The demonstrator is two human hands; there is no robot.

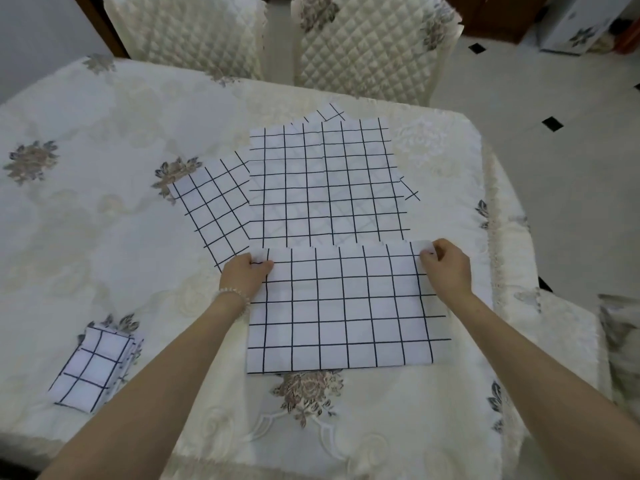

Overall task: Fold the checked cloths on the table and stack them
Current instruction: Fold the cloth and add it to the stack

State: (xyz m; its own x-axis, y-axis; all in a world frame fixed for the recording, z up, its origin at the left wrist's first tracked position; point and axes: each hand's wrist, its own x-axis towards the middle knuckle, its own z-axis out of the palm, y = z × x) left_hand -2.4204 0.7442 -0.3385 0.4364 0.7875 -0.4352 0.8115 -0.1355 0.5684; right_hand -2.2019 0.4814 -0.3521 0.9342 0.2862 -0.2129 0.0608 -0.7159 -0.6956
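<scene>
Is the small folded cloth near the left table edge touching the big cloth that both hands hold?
Apart. The head view shows bare tablecloth between the small folded cloth and the big cloth.

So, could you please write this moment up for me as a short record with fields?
surface: table under a cream floral tablecloth
cloth in hand: checked cloth, lying flat at the near edge
left hand: left hand grips its far left corner
right hand: right hand pinches its far right corner
waiting cloths: spread checked cloths, overlapping, beyond the held one
finished stack: folded checked cloths, near left of the table
behind table: two quilted chair backs
</scene>
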